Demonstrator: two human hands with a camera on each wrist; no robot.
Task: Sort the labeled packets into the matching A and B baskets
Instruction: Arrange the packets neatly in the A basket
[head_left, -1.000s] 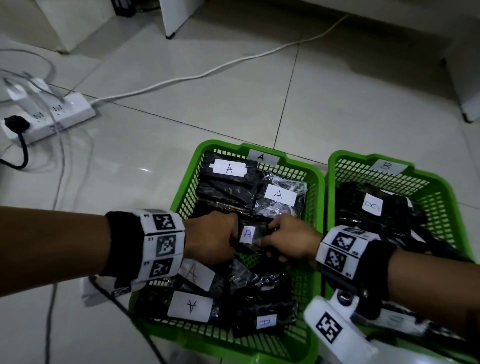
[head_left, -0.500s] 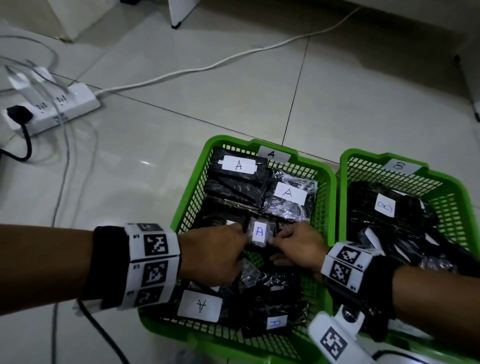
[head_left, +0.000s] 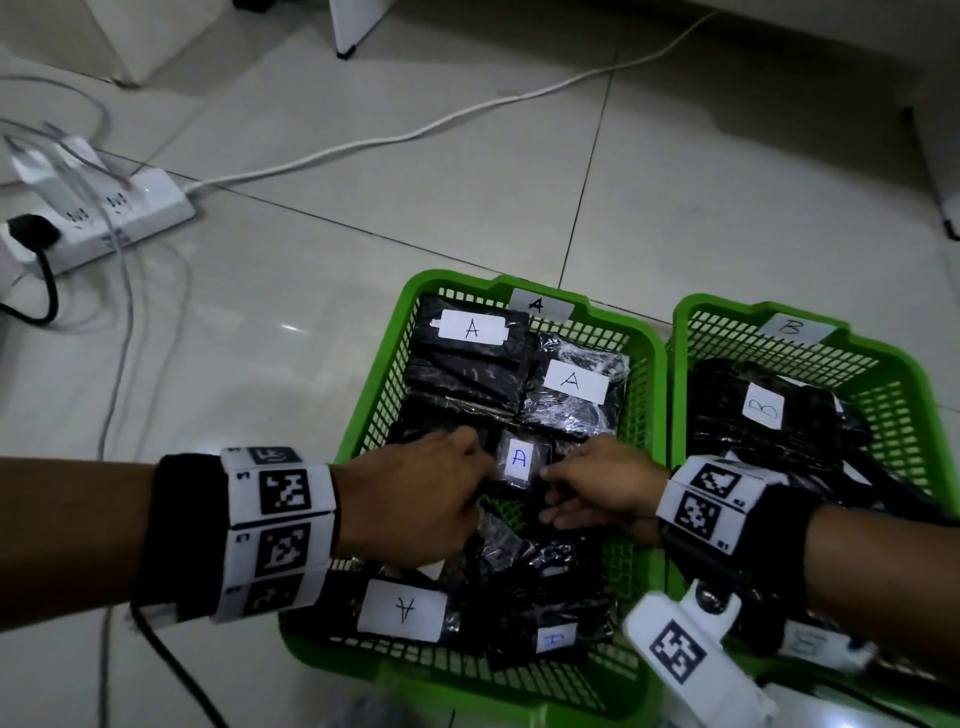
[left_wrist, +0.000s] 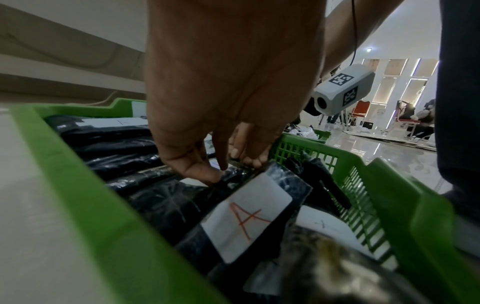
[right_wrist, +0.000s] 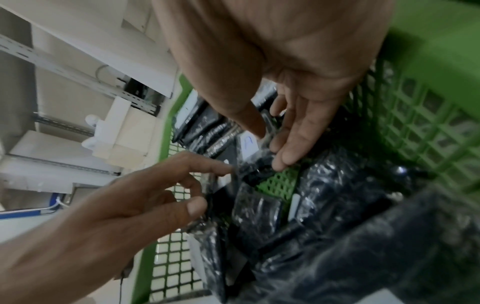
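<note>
Green basket A (head_left: 387, 364) holds several black packets with white A labels. Beside it on the right stands green basket B (head_left: 883, 374), where a packet labelled B (head_left: 763, 410) lies. Over the middle of basket A both hands hold one small black packet with a blue A label (head_left: 519, 460). My left hand (head_left: 470, 460) pinches its left edge with thumb and fingertips (left_wrist: 207, 174). My right hand (head_left: 553, 473) pinches its right edge between thumb and fingers (right_wrist: 281, 158). In the right wrist view the left hand's index finger (right_wrist: 221, 167) touches the packet (right_wrist: 249, 142).
A white power strip (head_left: 104, 218) with plugs and loose cables lies on the tiled floor at the left. A white cable (head_left: 415, 135) runs across the floor beyond the baskets. White furniture feet (head_left: 353, 26) stand at the far edge.
Both hands have shifted the small A packet slightly right over basket A, and its label now faces up more squarely. In the last half second they have hardly moved.
</note>
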